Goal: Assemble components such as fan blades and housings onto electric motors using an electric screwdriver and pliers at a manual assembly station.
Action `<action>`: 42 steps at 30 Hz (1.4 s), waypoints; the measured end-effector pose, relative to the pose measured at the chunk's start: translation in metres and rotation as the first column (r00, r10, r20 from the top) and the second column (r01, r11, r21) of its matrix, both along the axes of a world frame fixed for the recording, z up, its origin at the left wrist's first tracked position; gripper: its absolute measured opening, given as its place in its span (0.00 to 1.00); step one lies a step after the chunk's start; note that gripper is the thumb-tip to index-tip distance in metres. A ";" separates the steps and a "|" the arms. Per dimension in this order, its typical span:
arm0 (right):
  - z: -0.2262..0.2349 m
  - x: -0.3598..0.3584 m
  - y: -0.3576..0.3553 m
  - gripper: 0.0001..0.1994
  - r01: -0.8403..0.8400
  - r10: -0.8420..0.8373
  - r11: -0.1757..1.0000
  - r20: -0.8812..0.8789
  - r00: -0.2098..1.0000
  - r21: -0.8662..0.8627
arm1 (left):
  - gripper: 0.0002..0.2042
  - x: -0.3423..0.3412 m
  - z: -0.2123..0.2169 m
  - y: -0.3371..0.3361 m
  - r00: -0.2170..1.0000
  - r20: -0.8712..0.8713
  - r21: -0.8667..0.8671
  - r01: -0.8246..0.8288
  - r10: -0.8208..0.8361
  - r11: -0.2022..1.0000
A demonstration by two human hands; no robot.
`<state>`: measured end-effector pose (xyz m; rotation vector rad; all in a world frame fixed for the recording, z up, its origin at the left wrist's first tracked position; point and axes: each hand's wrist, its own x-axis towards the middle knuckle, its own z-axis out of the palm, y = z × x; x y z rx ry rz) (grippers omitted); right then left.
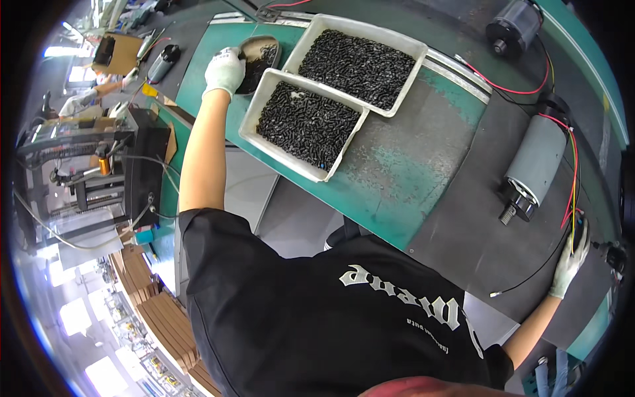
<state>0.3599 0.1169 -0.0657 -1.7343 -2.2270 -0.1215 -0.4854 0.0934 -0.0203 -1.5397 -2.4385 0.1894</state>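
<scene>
My left hand (225, 71), in a white glove, is at the near left rim of a rounded bowl (270, 44) that holds small black parts (253, 74). Its fingers look curled in; whatever is between them is hidden. Two white rectangular bins stand beside it: a near bin (249, 131) and a far bin (419, 53), both filled with short black cylindrical pieces. Far to the right, my right hand (570, 259), also gloved, closes around a dark part (580, 230) with red, yellow and black wires. A grey cylindrical motor (539, 159) with a threaded shaft lies just left of that hand.
Another motor (514, 26) lies at the far right, with red and black leads. A thin black cable (529, 283) ends in a white connector. The worn green bench (403, 192) carries a dark mat (463, 218). At left are a black machine frame (142, 149) and another person's arm (99, 91).
</scene>
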 end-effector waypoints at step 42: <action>0.217 -0.155 -0.026 0.25 -0.549 0.538 0.833 -0.332 0.775 0.068 | 0.07 0.399 0.131 0.023 -0.410 0.881 0.463 0.640 -0.237 0.613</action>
